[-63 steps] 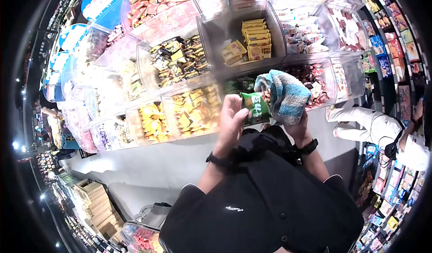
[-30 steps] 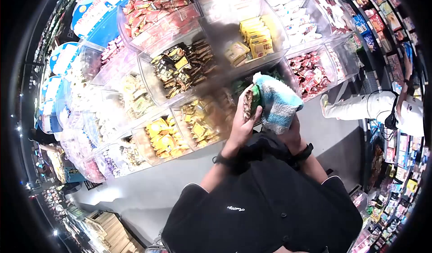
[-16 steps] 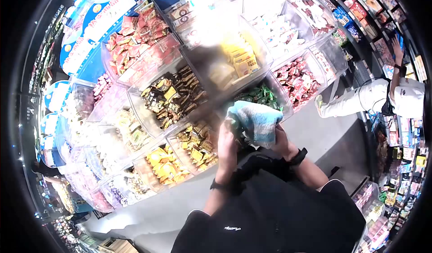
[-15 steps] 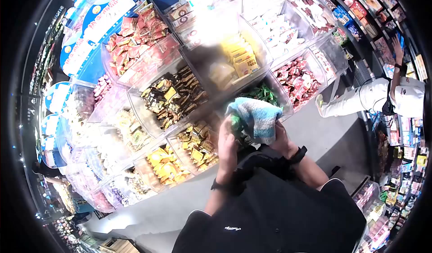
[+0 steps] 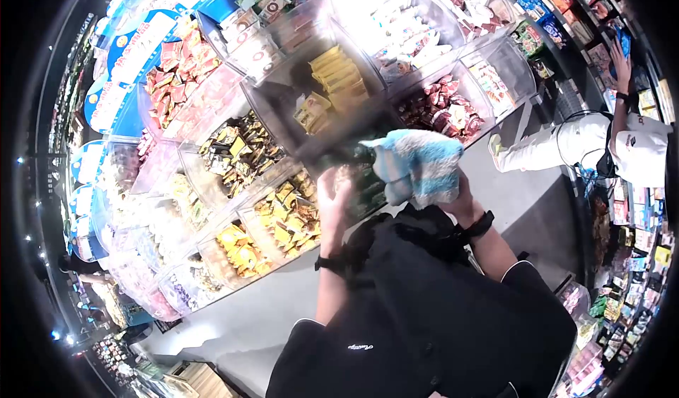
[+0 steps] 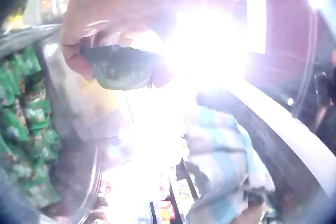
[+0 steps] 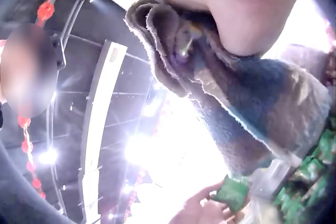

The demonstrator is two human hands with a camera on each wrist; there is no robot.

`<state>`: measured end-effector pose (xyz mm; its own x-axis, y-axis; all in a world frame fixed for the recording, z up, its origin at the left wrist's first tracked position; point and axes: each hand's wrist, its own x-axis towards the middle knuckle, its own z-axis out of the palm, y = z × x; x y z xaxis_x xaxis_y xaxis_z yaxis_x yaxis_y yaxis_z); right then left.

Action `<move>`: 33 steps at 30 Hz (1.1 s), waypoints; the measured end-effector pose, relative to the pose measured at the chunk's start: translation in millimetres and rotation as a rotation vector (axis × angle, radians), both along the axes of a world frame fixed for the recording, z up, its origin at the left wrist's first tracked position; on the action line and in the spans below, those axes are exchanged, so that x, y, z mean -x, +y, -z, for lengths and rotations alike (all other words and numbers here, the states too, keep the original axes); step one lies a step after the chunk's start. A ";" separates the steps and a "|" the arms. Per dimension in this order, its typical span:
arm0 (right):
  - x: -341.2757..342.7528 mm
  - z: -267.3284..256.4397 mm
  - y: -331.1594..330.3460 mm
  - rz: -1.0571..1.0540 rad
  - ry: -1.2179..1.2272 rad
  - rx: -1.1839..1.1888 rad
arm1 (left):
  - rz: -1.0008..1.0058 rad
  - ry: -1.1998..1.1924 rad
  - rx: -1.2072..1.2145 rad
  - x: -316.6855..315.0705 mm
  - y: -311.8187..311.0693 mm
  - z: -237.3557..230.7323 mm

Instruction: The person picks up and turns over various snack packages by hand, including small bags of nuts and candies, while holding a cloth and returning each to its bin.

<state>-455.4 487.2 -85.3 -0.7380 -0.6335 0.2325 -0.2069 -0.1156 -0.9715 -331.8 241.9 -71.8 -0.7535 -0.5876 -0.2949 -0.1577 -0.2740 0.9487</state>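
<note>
My left hand [image 5: 335, 201] holds a small green snack packet [image 6: 123, 69], its fingers curled round it in the left wrist view. In the head view this hand is blurred, close over the bin of green packets [image 6: 26, 129]. A folded cloth [image 5: 419, 164], fluffy with blue and white stripes, is gripped by my right hand [image 5: 461, 203]. It bulges toward the left hand, and the right fingers are mostly hidden behind it. The right wrist view shows the cloth's layered folds and, below them, the left hand's fingers at the green packet [image 7: 232, 192].
Clear-walled bins hold yellow packets [image 5: 288, 214], black-and-gold packets [image 5: 240, 147], yellow bars [image 5: 338, 79] and red packets [image 5: 445, 108]. The stand's front edge runs along grey floor [image 5: 276, 313]. A person in white trousers [image 5: 544, 147] stands at the shelves on the right.
The green packet was turned from its printed face and held against the cloth. Now the left hand is farther left with it, apart from the cloth. The head view has swung round.
</note>
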 end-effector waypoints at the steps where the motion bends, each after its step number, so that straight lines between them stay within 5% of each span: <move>1: 11.7 0.9 18.1 0.039 -0.029 0.036 | -0.003 -0.007 -0.043 6.4 3.1 5.2; 5: 53.2 20.8 98.8 0.149 -0.613 0.491 | -0.009 -0.289 0.015 25.8 10.0 32.1; 8: 84.1 7.3 144.6 0.235 -1.065 0.787 | 0.041 -0.389 0.715 41.1 18.0 72.8; 9: 91.2 12.8 154.1 0.340 -0.681 0.404 | 0.124 -0.498 0.614 58.2 31.6 35.6; 10: 97.3 15.6 166.0 0.329 -0.804 0.553 | 0.039 -0.442 0.831 56.3 33.7 76.8; 11: 103.5 17.9 177.8 0.325 -0.926 0.704 | 0.090 -0.484 0.797 62.1 40.5 78.7; 13: 114.5 47.2 201.4 0.351 -0.480 0.338 | 0.069 -0.506 0.838 72.7 60.1 79.4; 14: 119.1 61.3 212.8 0.356 -0.434 0.273 | 0.140 -0.562 0.764 73.1 62.1 91.9; 15: 123.4 66.2 218.1 0.361 -0.388 0.208 | 0.048 -0.564 0.936 76.1 72.5 88.6; 18: 131.6 73.1 234.3 0.310 -0.649 0.303 | -0.115 -0.455 1.115 87.1 100.6 76.0; 22: 132.6 74.4 246.0 0.204 -0.881 0.593 | 0.124 -0.266 0.671 158.1 140.9 47.4; 24: 131.1 78.1 253.9 0.123 -0.941 0.667 | 0.147 -0.136 0.625 194.5 154.0 87.9; 25: 130.6 61.5 246.8 0.062 -0.977 0.718 | 0.201 -0.180 0.835 214.1 157.0 112.8; 27: 123.2 95.3 271.7 0.293 -0.581 0.230 | 0.253 -0.227 0.904 239.3 166.4 141.9; 30: 115.5 74.1 274.6 0.163 -1.040 0.767 | 0.293 -0.338 0.937 251.5 171.6 177.2; 33: 109.1 82.9 290.2 0.232 -1.007 0.677 | 0.375 -0.474 0.961 255.1 167.2 180.0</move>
<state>-564.5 777.4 -168.1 -0.8567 -0.4371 -0.2739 0.5157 -0.7176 -0.4681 -586.9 409.1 -251.8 -0.8619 -0.4855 -0.1460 -0.4759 0.6754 0.5633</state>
